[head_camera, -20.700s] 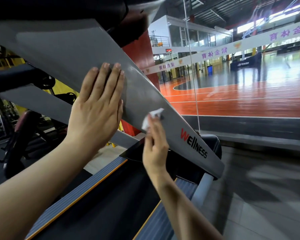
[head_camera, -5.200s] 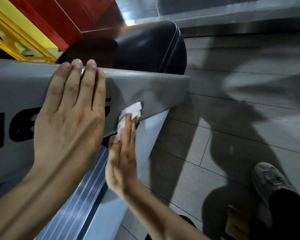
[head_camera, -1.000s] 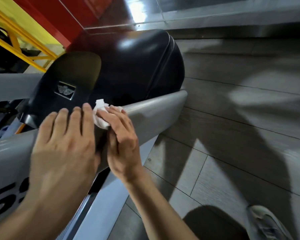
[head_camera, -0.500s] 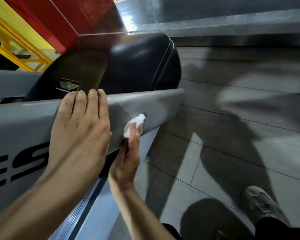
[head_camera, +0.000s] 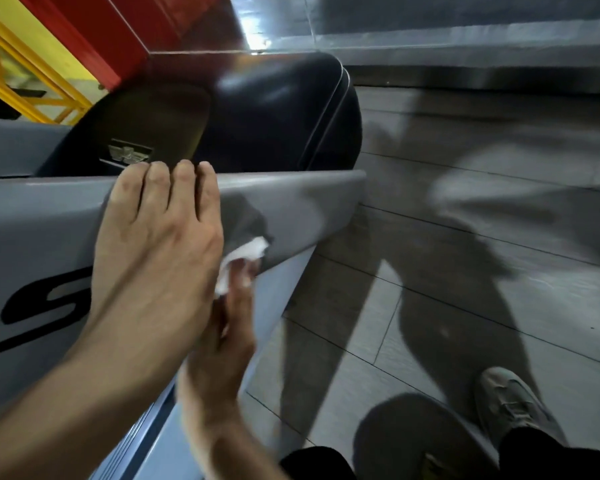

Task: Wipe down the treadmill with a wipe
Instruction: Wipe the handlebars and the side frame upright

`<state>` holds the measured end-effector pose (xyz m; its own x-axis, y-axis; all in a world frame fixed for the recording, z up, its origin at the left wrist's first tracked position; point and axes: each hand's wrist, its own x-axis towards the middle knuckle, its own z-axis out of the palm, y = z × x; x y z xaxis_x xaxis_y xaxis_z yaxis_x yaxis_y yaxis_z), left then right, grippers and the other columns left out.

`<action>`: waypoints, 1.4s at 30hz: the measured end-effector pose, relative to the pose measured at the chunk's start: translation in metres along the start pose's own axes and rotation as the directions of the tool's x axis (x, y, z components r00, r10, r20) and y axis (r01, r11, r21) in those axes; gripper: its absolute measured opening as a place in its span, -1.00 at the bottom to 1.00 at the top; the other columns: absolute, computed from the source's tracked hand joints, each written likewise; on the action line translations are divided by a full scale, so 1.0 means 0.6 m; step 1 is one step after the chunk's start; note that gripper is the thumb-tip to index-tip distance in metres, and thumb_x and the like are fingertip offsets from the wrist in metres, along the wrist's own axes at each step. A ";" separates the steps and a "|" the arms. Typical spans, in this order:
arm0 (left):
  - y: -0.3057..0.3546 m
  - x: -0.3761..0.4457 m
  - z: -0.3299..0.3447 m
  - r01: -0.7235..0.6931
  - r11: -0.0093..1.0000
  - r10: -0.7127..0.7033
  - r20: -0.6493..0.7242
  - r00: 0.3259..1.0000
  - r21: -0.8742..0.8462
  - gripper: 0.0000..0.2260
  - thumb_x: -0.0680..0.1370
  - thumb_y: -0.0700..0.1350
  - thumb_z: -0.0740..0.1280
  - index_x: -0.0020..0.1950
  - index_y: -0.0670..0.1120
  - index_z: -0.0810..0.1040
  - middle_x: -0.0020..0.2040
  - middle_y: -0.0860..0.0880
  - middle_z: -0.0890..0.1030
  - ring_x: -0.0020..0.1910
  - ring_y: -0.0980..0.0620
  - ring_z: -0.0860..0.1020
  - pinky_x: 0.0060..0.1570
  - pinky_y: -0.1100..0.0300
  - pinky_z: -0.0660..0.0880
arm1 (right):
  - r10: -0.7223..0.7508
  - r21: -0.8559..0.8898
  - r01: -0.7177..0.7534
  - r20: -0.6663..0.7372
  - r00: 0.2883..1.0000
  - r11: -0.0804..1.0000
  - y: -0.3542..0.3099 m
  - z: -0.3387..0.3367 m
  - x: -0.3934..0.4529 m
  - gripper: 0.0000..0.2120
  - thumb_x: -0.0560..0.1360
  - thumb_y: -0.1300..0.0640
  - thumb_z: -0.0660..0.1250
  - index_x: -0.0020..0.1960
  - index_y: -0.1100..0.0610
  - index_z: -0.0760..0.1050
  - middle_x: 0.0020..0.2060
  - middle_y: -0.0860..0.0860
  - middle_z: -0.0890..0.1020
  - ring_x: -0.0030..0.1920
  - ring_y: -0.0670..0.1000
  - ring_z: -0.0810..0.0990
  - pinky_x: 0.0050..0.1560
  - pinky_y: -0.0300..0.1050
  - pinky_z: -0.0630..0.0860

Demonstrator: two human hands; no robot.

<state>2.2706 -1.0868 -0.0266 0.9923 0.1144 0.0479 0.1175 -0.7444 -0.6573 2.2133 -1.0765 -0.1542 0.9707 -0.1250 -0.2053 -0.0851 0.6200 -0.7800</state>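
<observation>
Two hands work the same grey panel, and the one that matters is the right hand (head_camera: 222, 344), which reaches up from below with its fingers fairly straight and together, pressing a small white wipe (head_camera: 239, 261) flat against the sloping grey side panel (head_camera: 291, 209) of the treadmill. Only a crumpled corner of the wipe shows above the fingertips, near the panel's lower edge; the rest is under the fingers, so whether the thumb also pinches it cannot be told. The left hand (head_camera: 156, 251) lies just beside it on the same panel, palm down and fingers straight, with the fingertips reaching over the top edge, seemingly as a brace. From the wipe the panel's long axis runs left to right and a little upward, ending in a blunt tip to the right, well within reach of the right hand and on the far side from the left. I judge that the unwiped stretch lies that way, towards the tip, so the next stroke would travel right along the panel rather than across it. Beyond the top edge sits the black motor cover (head_camera: 274, 109), and past the tip is the tiled floor (head_camera: 465, 306) with a shoe (head_camera: 510, 403) at the lower right. Motion blurs the right wrist, the left forearm hides part of the panel's black lettering, and the belt and console are out of view.
</observation>
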 end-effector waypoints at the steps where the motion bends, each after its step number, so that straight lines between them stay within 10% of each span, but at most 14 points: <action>1: -0.001 0.001 0.001 0.006 1.000 -0.006 0.000 1.000 -0.018 -0.30 0.53 -0.03 0.32 0.56 -0.35 0.20 0.35 -0.37 0.39 0.34 -0.38 0.35 0.45 -0.19 0.13 | -0.096 0.031 0.095 0.045 0.994 0.995 -0.004 0.005 -0.031 -0.44 0.69 0.40 0.10 0.58 -0.05 0.28 0.48 -0.20 0.42 0.52 -0.08 0.33 0.48 -0.20 0.32; 4: -0.003 0.001 0.008 0.006 0.999 -0.006 -0.001 1.000 -0.035 -0.33 0.54 -0.11 0.37 0.54 -0.37 0.21 0.33 -0.38 0.40 0.32 -0.39 0.35 0.42 -0.21 0.14 | -0.195 -0.054 0.202 0.105 0.975 0.978 0.038 -0.006 -0.018 -0.39 0.66 0.46 0.12 0.57 -0.04 0.30 0.54 -0.15 0.34 0.59 -0.01 0.21 0.56 0.02 0.24; 10: 0.001 0.000 0.013 0.030 0.997 -0.031 -0.002 1.000 -0.065 -0.33 0.50 -0.16 0.40 0.53 -0.37 0.24 0.35 -0.39 0.39 0.34 -0.40 0.34 0.45 -0.22 0.12 | 0.053 -0.304 -0.118 -0.212 0.976 0.945 0.077 -0.058 0.221 -0.51 0.63 0.37 0.12 0.49 0.04 0.43 0.40 -0.08 0.50 0.36 -0.21 0.45 0.26 -0.52 0.31; 19: 0.003 0.001 0.019 0.050 0.997 -0.048 0.029 0.998 -0.052 -0.30 0.52 -0.08 0.38 0.57 -0.33 0.23 0.44 -0.36 0.36 0.41 -0.38 0.32 0.48 -0.21 0.11 | 0.291 -0.381 -0.373 -0.258 0.921 0.846 0.121 -0.150 0.407 -0.62 0.64 0.22 0.20 0.42 0.07 0.52 0.29 0.05 0.61 0.31 0.04 0.56 0.29 -0.23 0.45; 25: 0.008 0.004 0.011 0.110 0.987 -0.105 0.049 0.993 -0.119 -0.37 0.50 0.06 0.37 0.47 -0.28 0.43 0.35 -0.34 0.49 0.30 -0.37 0.42 0.37 -0.24 0.22 | -0.099 -0.607 0.122 0.071 0.993 0.786 0.017 -0.120 0.400 -0.65 0.64 0.25 0.23 0.37 0.05 0.55 0.23 -0.04 0.62 0.21 -0.19 0.53 0.24 -0.47 0.38; 31: 0.039 0.061 -0.005 0.113 0.987 -0.096 0.137 0.986 -0.118 -0.58 0.50 -0.01 0.42 0.33 -0.07 0.49 0.14 -0.10 0.53 0.09 -0.19 0.48 0.20 -0.10 0.29 | -0.134 -0.581 0.491 0.548 0.826 0.649 -0.078 -0.057 0.412 -0.67 0.58 0.25 0.30 0.28 0.00 0.59 0.15 -0.07 0.63 0.16 -0.11 0.57 0.18 -0.24 0.50; 37: 0.057 0.152 0.022 0.191 0.914 -0.166 0.098 0.981 -0.359 -0.83 0.44 -0.20 0.54 -0.12 -0.02 0.57 -0.21 -0.02 0.54 -0.29 -0.10 0.51 -0.27 0.02 0.39 | 0.001 -0.705 0.532 0.603 0.798 0.469 -0.106 -0.051 0.463 -0.76 0.63 0.15 0.28 0.21 -0.09 0.58 0.07 -0.14 0.63 0.11 -0.04 0.56 0.07 -0.03 0.56; 42: 0.071 0.162 0.010 0.260 0.827 -0.251 0.086 0.964 -0.499 -0.87 0.43 -0.15 0.54 -0.10 -0.05 0.62 -0.14 -0.01 0.59 -0.26 -0.13 0.54 -0.18 -0.02 0.39 | 0.069 -0.773 0.508 0.571 0.818 0.380 -0.197 -0.048 0.506 -0.67 0.55 0.26 0.29 0.24 -0.04 0.56 0.06 -0.08 0.61 0.05 -0.01 0.55 -0.01 -0.05 0.55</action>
<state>2.3720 -1.1033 -0.0546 0.9239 0.3536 0.1459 0.3744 -0.9141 -0.1556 2.5119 -1.2101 -0.1412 0.9165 0.3829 0.1160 0.2867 -0.4264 -0.8579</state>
